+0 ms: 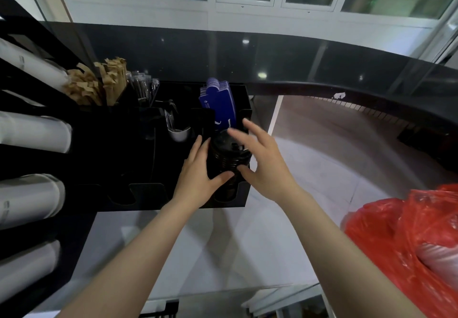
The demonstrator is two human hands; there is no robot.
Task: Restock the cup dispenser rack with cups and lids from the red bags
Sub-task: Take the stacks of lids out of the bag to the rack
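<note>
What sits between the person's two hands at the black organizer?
In the head view, a stack of black lids stands between the left hand and the right hand, in the black organizer's right front slot.

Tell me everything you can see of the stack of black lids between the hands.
The stack of black plastic lids looks glossy and ribbed where the rims nest, with a domed top lid showing a raised centre. It stands roughly upright in the front right compartment of the black organiser rack, just before the blue card sleeves. The left hand presses its left side, thumb across the lower front. The right hand touches its right side, fingers spread above the top. Its bottom is hidden.
</note>
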